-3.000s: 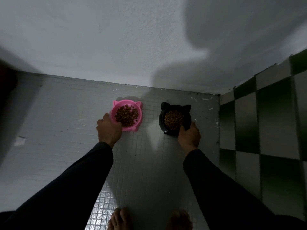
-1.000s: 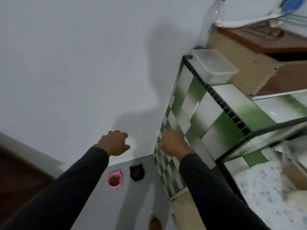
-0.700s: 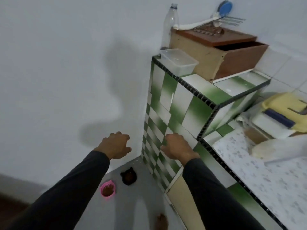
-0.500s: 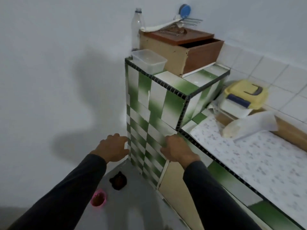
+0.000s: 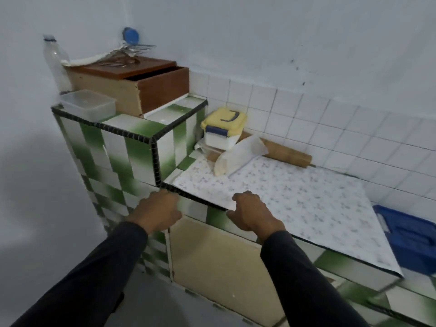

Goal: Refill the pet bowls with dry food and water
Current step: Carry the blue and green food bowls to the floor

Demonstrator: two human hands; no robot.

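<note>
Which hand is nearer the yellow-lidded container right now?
Right. The right hand is below the yellow-lidded container, at the counter edge; the left hand sits further left.

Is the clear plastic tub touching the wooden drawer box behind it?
Cannot tell. In the head view the clear tub overlaps the wooden box from this angle, hiding any gap or contact between them.

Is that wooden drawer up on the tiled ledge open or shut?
Open, partway. The wooden drawer juts out from under its brown top, leaving a dark gap along its upper edge. Its contents are hidden.
</note>
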